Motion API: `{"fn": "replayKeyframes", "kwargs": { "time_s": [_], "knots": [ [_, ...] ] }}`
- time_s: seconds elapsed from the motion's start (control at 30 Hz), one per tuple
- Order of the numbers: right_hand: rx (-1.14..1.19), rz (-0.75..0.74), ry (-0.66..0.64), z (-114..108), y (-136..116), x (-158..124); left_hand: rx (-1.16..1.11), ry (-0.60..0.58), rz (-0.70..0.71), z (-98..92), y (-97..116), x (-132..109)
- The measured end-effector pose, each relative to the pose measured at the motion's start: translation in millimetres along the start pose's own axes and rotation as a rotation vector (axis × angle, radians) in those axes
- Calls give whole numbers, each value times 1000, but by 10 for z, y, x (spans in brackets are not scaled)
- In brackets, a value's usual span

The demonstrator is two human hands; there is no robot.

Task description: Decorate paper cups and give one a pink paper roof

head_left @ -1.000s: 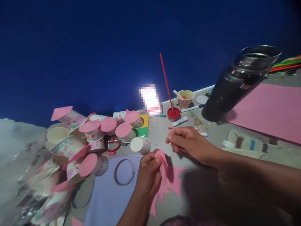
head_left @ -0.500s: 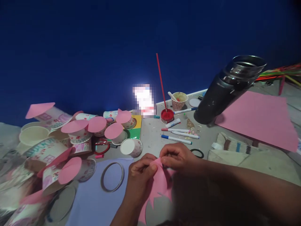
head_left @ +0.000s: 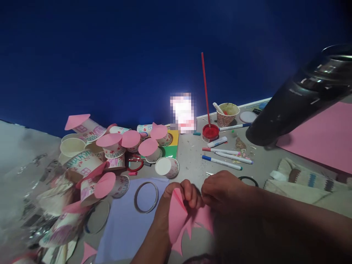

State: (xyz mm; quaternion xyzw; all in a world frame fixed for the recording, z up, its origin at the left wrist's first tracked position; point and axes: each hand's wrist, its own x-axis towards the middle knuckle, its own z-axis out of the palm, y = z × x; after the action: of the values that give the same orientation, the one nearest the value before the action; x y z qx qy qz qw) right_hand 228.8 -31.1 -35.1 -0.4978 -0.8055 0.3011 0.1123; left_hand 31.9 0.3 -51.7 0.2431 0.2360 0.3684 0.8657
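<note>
My left hand [head_left: 180,198] and my right hand [head_left: 222,190] meet low in the middle of the head view. Both pinch a cut piece of pink paper [head_left: 178,220] with jagged lower points, folded or curled between the fingers. The left fingers wrap over its top edge, and the right fingertips grip it from the right side. Under the hands lies a lavender sheet [head_left: 123,227] with a tape ring [head_left: 146,197] on it.
Several paper cups with pink paper cones [head_left: 110,146] are heaped at left. Red scissors [head_left: 134,164], markers [head_left: 222,157], a red paint pot with brush [head_left: 210,132], a glue cup [head_left: 227,113], a black flask [head_left: 297,99], a pink sheet [head_left: 327,135] and a cloth [head_left: 305,181] surround the hands.
My right hand came back from near the markers and closed on the pink paper together with the left. The paper now curls between both hands. The camera swung left, then right.
</note>
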Motion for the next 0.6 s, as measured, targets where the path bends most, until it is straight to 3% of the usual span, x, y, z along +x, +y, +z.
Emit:
{"fn": "replayKeyframes", "kwargs": {
  "time_s": [0.13,0.4,0.6],
  "knots": [
    [-144,-19,-45,17,36,23,-88,-107,-22,-75,-30,9],
    [-229,-42,-55,83,88,-11,-142,-78,34,14,16,-18],
    [-249,-48,-44,-11,30,-21,5,-279,-57,43,31,-80]
  ]
}}
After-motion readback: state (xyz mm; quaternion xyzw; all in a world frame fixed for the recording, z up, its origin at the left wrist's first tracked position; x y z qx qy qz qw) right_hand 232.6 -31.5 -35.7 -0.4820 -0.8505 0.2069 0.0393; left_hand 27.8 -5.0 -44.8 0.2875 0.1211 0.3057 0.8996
